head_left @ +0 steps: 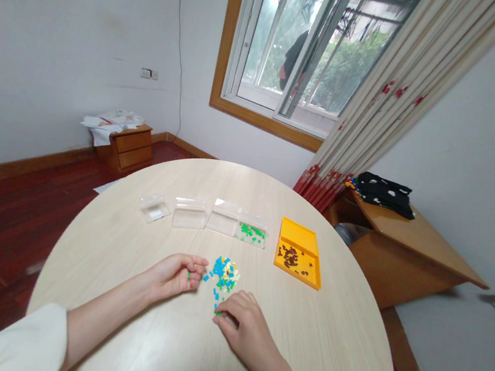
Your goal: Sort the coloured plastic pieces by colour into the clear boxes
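A loose pile of small blue, yellow, cream and green pieces [224, 271] lies on the round table [149, 344], between my hands. My left hand [179, 276] is left of the pile, palm turned up with its fingers curled around a small green piece [189, 275]. At the pile's near edge, my right hand [243, 321] has its thumb and fingertips pinched on a green piece [218, 312], close to a few blue pieces. Green pieces [251, 232] fill part of a clear box [260, 244] beyond the pile.
Clear open boxes [189, 218] stand in a row toward the far side. At the right is an open yellow case [299, 237] with dark brown pieces [290, 257]. Behind the table are a small cabinet [135, 147] and a wooden desk [415, 248].
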`<state>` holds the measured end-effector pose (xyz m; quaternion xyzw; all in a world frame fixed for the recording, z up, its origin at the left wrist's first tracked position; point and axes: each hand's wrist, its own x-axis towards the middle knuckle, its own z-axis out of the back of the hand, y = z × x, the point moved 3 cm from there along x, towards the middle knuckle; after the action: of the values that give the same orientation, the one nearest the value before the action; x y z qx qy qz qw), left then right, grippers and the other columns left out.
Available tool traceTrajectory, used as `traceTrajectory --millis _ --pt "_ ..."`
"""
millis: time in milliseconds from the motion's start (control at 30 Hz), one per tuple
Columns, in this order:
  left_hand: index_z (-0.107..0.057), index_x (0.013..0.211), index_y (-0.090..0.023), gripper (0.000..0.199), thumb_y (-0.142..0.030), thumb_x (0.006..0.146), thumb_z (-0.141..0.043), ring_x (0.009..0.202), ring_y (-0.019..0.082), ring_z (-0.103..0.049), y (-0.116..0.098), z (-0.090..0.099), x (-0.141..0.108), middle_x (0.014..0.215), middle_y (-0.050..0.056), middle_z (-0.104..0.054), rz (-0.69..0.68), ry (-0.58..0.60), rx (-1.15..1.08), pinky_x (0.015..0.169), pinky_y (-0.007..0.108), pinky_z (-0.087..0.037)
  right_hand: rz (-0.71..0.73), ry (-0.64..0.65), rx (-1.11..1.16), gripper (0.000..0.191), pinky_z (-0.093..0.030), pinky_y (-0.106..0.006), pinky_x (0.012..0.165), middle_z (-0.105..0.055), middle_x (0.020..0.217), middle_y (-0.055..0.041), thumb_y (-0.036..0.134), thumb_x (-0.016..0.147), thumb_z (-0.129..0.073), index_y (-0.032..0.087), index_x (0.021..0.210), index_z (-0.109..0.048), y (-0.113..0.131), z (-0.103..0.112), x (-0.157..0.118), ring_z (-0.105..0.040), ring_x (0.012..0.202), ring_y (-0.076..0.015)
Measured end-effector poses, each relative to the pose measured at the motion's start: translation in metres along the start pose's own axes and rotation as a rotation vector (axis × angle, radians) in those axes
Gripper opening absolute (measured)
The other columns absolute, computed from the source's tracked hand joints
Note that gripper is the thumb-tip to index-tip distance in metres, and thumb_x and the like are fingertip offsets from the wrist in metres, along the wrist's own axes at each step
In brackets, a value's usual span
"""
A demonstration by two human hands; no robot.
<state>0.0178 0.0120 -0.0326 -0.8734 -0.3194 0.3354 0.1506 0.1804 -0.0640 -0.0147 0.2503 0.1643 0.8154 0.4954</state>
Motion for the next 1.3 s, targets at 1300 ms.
traceTrajectory --millis 1300 --pt "-0.064 0.090 0.002 0.043 -0.038 0.081 -0.051 0.082 0.026 -0.066 0.027 -0.014 -0.011 0.083 0.019 -0.069 0.289 0.247 0.120 0.085 0.037 -0.045 0.103 -0.401 0.319 0.019 -0.052 -0.031 0.070 -0.068 0.084 -0.0059 0.014 0.085 -0.050 0.022 0.092 -0.065 0.014 0.011 0.003 -0.061 0.079 -0.0168"
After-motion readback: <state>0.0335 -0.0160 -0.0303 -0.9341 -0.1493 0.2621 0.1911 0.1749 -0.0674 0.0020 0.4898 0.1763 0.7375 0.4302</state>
